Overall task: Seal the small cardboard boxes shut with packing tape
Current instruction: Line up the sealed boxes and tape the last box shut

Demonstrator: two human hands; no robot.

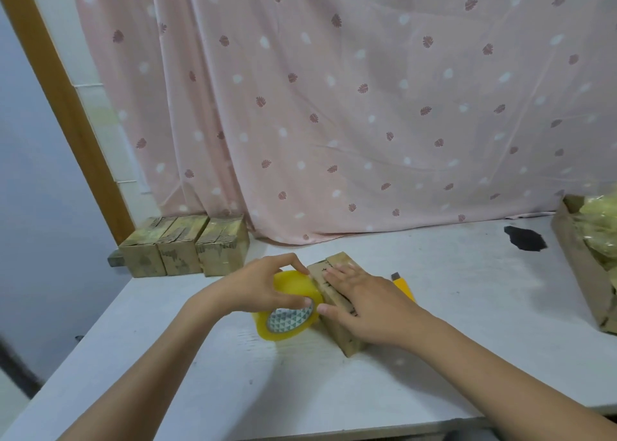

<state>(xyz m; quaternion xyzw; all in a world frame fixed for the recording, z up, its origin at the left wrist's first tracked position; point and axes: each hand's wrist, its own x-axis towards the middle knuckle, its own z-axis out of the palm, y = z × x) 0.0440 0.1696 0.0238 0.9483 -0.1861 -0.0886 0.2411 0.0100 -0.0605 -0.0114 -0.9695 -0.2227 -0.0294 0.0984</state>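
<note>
Three boxes (185,247) stand at the worktop (200,390) back edge, apparently taped. Fourth box (337,302) nearer: right hand (362,302) lies flat on it, left hand (263,287) grips tape roll (288,310) alongside; sealing unfinished

It looked like a makeshift packing corner in a home rather than a proper workshop. A pink leaf-printed curtain (350,107) hung as a backdrop just beyond the hands, draping onto a worn white table (434,357) with a dark chipped patch (526,238) far to the right of them. Three taped cardboard boxes (185,250) stood in a row off to the hands' left, beside a wooden door frame (63,107), and an open carton of yellowish bags (587,263) sat at the far right.
</note>
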